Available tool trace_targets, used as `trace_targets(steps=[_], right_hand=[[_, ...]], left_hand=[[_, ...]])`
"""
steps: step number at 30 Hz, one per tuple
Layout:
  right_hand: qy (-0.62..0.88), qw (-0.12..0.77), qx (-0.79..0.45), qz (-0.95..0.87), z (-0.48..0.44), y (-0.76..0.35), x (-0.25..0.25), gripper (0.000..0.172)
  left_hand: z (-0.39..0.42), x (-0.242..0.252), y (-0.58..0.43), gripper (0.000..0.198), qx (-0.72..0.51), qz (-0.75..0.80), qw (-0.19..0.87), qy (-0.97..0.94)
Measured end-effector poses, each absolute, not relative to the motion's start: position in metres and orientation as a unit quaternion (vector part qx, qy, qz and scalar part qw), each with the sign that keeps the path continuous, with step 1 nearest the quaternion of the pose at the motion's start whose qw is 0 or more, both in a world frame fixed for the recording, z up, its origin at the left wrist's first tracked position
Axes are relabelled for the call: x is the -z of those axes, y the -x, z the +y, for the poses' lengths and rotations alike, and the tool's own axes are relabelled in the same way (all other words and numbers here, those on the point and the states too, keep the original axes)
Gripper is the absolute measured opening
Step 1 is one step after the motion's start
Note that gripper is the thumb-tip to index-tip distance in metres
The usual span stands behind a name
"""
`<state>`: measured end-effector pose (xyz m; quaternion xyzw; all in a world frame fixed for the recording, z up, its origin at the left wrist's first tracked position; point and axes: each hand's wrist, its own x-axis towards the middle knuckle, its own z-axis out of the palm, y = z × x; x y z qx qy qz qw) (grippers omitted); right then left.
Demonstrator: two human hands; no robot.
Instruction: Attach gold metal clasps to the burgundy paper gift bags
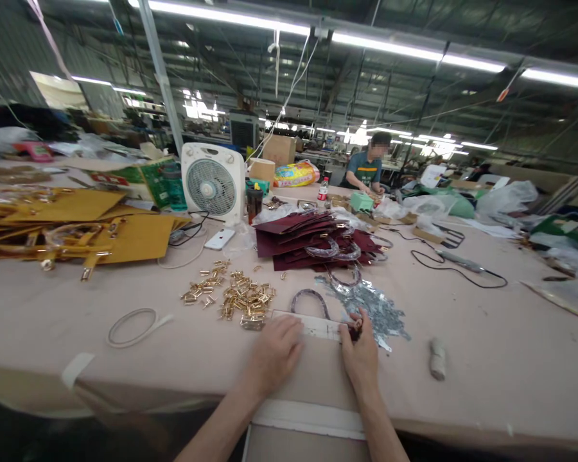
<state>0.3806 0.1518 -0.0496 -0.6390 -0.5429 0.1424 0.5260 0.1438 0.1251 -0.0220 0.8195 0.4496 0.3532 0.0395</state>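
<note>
Left hand [273, 351] is lying palm-down on the surface [486, 333], fingers [289, 328] stretched flat and gripping nothing, pressing on one end of a pale strip [320, 327]. Right hand [362, 354] is pinching, fingers closed on a small dark piece [353, 332] at the strip's other end; the strip is lying flat, running straight between the two sets of fingers.

Just beyond the fingers a wrapped handle loop [311, 296] is arching away from the strip; a heap of silver scraps [373, 308] is spreading just beyond the right fingers, whether touching them I cannot tell; gold clasps [241, 296] are lying scattered ahead of the left fingers, the nearest one just beside the fingertips.

Farther beyond both, maroon panels [313, 240] are sitting in a stack. Well to the left of the left fingers a white tape loop [132, 326] is lying; yellow panels [77, 231] are piling farther off that way; a white fan [212, 183] is standing behind them. A grey roll [437, 358] is lying to the right of the right fingers. A co-worker [366, 170] is sitting at the far end.
</note>
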Motion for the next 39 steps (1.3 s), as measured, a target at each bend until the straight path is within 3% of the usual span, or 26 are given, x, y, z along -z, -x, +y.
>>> trace_targets(steps=[5, 16, 22, 27, 39], right_hand=[[0.629, 0.532, -0.136, -0.55, 0.152, -0.382, 0.053, 0.07], [0.615, 0.512, -0.142, -0.582, 0.151, -0.384, 0.058, 0.05], [0.616, 0.511, -0.152, -0.58, 0.152, -0.386, 0.06, 0.048], [0.618, 0.512, -0.158, -0.575, 0.149, -0.386, 0.055, 0.048], [0.614, 0.526, -0.17, -0.564, 0.144, -0.387, 0.051, 0.045]], left_hand=[[0.142, 0.006, -0.161, 0.043, -0.302, 0.498, 0.054, -0.811], [0.139, 0.021, -0.168, 0.044, -0.331, 0.53, 0.059, -0.779], [0.138, 0.02, -0.167, 0.045, -0.346, 0.518, 0.051, -0.781], [0.139, 0.019, -0.162, 0.021, -0.377, 0.473, 0.112, -0.788], [0.156, 0.017, -0.161, 0.013, -0.359, 0.481, 0.174, -0.78]])
